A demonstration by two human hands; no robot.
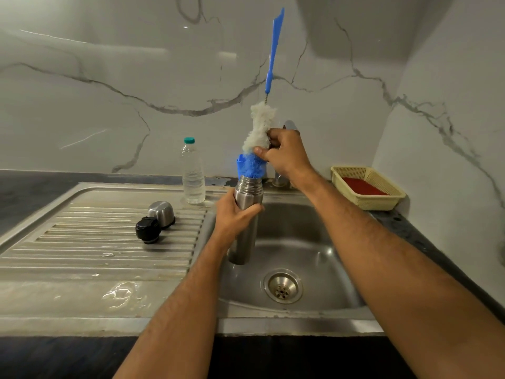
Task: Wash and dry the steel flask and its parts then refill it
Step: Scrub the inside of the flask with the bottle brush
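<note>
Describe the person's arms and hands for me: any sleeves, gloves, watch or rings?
Both forearms are bare to the frame edge, with no sleeves showing. The left hand and right hand wear no gloves. No watch, bracelet or ring is visible on either.

Single head view, looking forward and down, sink [314, 236] close
</note>
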